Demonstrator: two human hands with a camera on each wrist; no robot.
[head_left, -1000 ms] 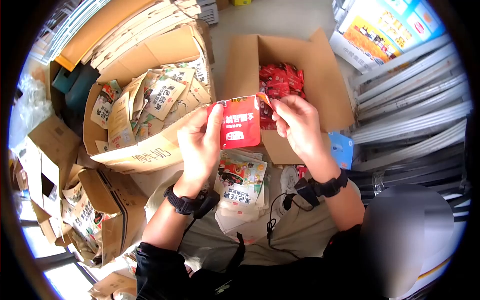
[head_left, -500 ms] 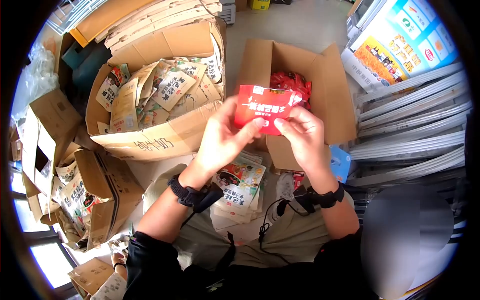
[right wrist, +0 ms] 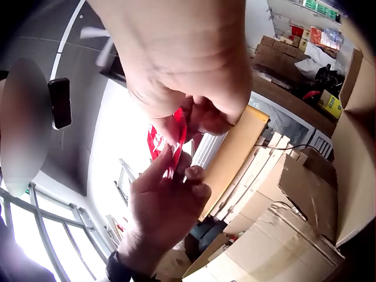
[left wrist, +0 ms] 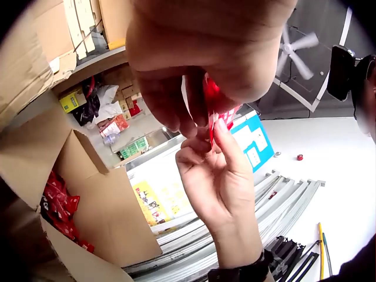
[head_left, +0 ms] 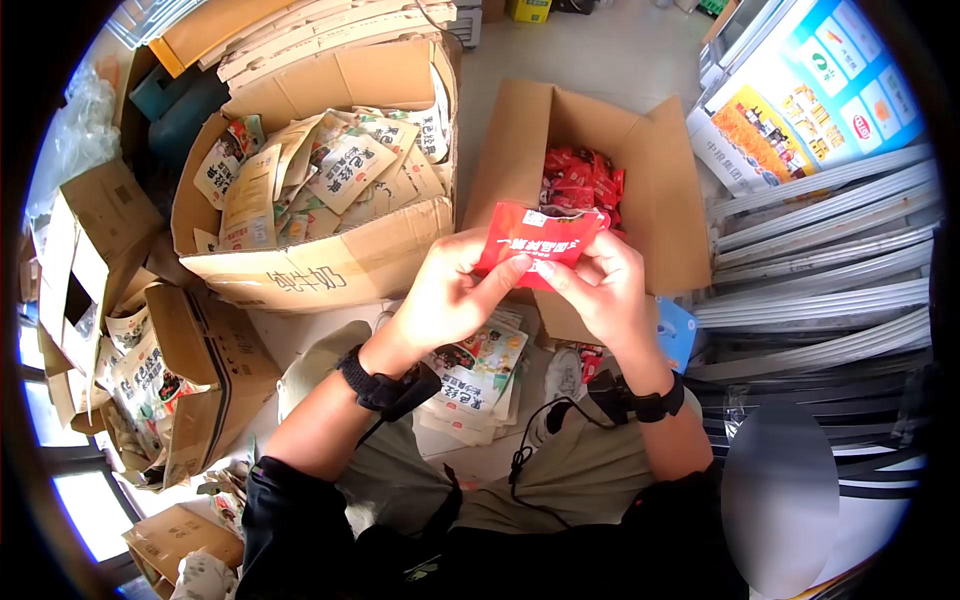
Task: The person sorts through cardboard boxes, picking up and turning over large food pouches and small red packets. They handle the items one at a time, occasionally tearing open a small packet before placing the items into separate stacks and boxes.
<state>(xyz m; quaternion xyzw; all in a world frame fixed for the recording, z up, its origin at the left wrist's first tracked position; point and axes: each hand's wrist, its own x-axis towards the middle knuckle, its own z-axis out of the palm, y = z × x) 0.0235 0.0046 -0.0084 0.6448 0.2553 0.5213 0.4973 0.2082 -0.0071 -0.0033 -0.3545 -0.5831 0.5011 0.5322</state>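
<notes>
A red printed pouch is held up in front of the body, its lettering upside down in the head view. My left hand grips its left side, thumb on the front face. The right hand pinches its right side, and both thumbs come close together near the lower edge. A gap shows along the pouch's top edge between the hands. In the left wrist view the pouch appears edge-on, partly hidden by fingers. Both hands meet on the crinkled red pouch in the right wrist view.
Behind the hands stands an open carton of red packets. A larger carton full of beige pouches stands to the left, with a smaller carton nearer. Beige pouches lie stacked between the legs. Long metal strips lie at right.
The right hand has moved from the pouch's top right corner down to its right side. My left thumb has shifted toward the pouch's lower middle. The pouch has moved right and tilted.
</notes>
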